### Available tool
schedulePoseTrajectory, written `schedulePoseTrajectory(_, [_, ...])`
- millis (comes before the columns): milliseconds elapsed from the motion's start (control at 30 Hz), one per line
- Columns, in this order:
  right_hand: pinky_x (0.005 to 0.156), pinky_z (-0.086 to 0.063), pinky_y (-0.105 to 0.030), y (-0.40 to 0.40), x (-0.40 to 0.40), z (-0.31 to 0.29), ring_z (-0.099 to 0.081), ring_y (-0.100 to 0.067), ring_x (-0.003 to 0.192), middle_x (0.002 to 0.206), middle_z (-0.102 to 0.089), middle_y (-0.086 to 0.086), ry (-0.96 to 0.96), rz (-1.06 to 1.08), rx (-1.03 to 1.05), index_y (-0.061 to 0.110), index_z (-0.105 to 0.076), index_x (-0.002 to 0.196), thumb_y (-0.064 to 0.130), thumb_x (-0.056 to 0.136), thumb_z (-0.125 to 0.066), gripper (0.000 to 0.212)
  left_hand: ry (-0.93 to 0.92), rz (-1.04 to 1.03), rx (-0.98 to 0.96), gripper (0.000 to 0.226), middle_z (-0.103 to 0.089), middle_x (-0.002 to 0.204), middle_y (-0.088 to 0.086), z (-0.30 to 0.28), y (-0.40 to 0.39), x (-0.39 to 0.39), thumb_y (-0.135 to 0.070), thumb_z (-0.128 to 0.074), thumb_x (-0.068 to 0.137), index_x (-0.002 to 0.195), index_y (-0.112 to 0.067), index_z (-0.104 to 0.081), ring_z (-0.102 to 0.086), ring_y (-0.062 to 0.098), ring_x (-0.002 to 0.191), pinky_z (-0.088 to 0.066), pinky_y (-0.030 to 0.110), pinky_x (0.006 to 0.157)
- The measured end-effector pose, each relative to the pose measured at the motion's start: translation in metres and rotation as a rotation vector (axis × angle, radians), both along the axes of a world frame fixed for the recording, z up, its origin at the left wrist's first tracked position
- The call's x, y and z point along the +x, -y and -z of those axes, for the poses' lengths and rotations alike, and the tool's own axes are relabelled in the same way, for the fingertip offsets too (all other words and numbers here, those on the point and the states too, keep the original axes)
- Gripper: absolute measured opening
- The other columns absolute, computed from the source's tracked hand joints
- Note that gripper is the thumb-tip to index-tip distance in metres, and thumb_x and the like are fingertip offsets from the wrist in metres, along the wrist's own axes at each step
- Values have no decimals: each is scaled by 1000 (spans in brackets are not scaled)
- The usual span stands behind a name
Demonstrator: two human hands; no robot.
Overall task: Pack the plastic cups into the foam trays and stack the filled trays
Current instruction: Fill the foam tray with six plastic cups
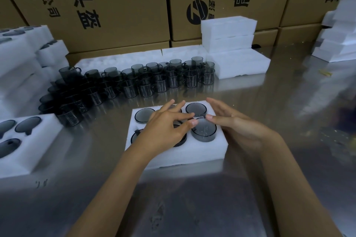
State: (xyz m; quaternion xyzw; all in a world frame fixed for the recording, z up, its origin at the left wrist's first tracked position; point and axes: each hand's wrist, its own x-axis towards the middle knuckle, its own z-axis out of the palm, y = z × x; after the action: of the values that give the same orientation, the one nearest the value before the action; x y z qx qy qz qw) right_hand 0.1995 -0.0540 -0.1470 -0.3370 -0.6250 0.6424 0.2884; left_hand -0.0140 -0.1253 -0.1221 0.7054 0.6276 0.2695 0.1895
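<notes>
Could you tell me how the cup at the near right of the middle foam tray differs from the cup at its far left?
The near-right cup stands proud of the foam tray, its wall showing; the far-left cup sits sunk flush. The left hand touches the near-right cup's rim with a fingertip; nothing touches the far-left cup. Both are smoky grey and translucent.

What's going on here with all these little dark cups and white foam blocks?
A person is packing smoky plastic cups into a foam tray on a metal table. The left hand rests over the tray's middle cups, and the right hand hovers open by the near right cup, which still stands proud. More loose cups wait behind.
</notes>
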Motion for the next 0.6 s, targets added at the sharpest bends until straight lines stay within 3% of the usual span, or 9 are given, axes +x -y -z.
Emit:
schedulePoseTrajectory(67, [99,-44,-16,-1,-4,0,-47,18,122,139,-47,31,-16,24,-18,44,-42,147,43,73,-85,86,-4,-8,-3,45,-27,159,-19,0,0,1,-55,-56,91,135,-44,-56,-6,-1,150,-6,41,122])
schedulePoseTrajectory(133, [85,-47,-11,-3,-7,3,-51,21,111,123,-50,38,-32,27,-32,40,-37,150,34,75,-82,88,-59,-16,-16,55,-22,161,-20,1,-1,1,-56,-58,91,143,-47,-42,-2,-1,150,-1,38,120])
schedulePoseTrajectory(233, [88,-47,-17,-6,-8,7,-51,4,123,119,-52,35,-72,38,-66,41,-34,149,19,82,-77,83,-101,-30,-51,64,-17,163,-19,0,-4,1,-56,-60,90,147,-50,-32,1,0,150,2,35,120])
schedulePoseTrajectory(333, [84,-55,-19,-3,-8,3,-64,-3,115,118,-69,24,-128,-12,-75,45,-63,123,15,82,-75,52,-87,-41,-70,64,-19,162,-19,0,-6,1,-58,-61,89,147,-51,-33,0,1,151,0,35,120])
schedulePoseTrajectory(467, [100,-52,-40,-4,-9,3,-65,-25,120,133,-66,-4,-105,-84,-82,26,-57,137,11,94,-65,46,-151,-47,-20,58,-21,162,-18,6,-4,1,-59,-52,93,147,-47,-35,-5,2,151,-1,34,120])
schedulePoseTrajectory(600, [90,-56,-35,-7,-12,8,-68,-22,113,126,-70,-1,-73,27,-75,31,-63,129,21,87,-74,45,-328,-66,82,53,-18,164,-11,14,0,8,-54,-35,99,150,-39,-33,-7,9,152,-1,37,121])
